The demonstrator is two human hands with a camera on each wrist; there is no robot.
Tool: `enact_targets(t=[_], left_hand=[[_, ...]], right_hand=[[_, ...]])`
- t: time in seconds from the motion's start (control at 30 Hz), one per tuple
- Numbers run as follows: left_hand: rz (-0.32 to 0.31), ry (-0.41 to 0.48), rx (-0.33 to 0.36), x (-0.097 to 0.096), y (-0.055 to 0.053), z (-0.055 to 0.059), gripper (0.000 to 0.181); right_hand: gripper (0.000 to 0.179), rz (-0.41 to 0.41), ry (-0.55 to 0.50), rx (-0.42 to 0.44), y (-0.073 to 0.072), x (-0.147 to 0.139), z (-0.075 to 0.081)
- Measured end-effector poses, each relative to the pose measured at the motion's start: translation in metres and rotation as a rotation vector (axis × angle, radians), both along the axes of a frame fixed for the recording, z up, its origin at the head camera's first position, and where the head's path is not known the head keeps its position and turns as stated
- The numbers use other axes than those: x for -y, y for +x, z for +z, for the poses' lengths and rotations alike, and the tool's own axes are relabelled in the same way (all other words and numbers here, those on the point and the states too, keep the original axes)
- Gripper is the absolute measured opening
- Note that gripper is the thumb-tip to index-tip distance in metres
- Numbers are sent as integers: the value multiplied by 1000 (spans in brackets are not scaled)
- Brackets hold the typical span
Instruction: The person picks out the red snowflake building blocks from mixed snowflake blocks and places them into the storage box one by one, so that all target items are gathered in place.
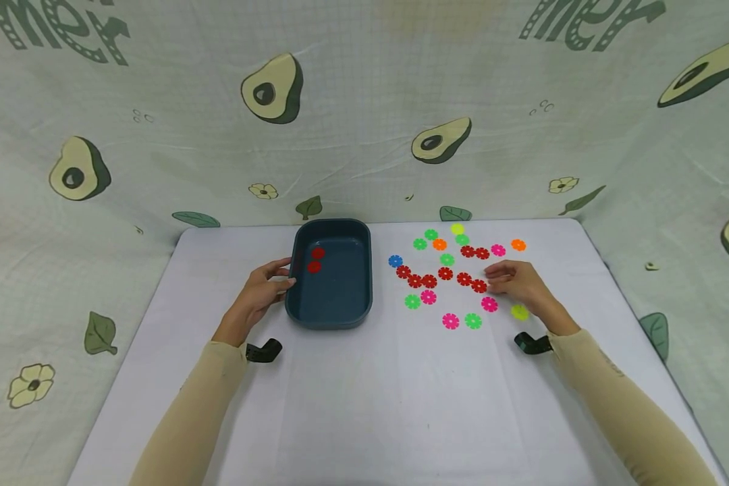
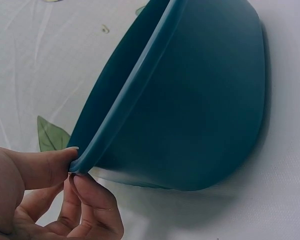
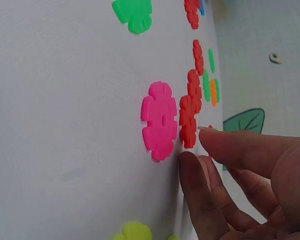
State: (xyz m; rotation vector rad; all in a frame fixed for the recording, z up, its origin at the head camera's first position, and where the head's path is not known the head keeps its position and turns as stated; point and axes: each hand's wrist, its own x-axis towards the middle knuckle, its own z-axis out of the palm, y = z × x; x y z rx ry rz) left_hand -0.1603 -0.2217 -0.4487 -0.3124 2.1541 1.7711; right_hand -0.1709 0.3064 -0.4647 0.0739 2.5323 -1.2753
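1. While the left hand (image 1: 261, 289) pinches the tray (image 1: 334, 300) by its left rim, thumb and fingers clamped there, the right hand (image 1: 518, 282) hovers at a red disc (image 1: 479, 286), fingers apart and holding nothing.
2. That disc sits on the bench (image 1: 352, 395), right of the tray, close to a red neighbour (image 1: 464, 279); whether those 2 touch, I can't tell. A pink disc (image 1: 489, 304) lies just beside it, on the near side.
3. Best play, I'd judge: fingers low, thumb and index on opposite edges, clear of the pink, tray held steady.
4. It lies flat, face up; being round, it has no long axis. The red pair slants from far left to near right.
5. And the tray: opening up, long axis running near to far, 2 red discs (image 1: 314, 267) inside, towards the far left.
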Motion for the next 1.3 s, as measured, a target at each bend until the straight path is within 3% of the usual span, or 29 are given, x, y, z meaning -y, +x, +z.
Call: enact_targets(t=[0.4, 0.67, 1.3], left_hand=[[-2, 6, 0, 1, 0, 0, 63], [2, 3, 2, 1, 0, 0, 62], [-5, 9, 5, 2, 0, 0, 62]], right_hand=[[40, -19, 94, -60, -2, 14, -2], [40, -20, 163, -49, -3, 22, -6], [32, -43, 108, -68, 6, 21, -7]])
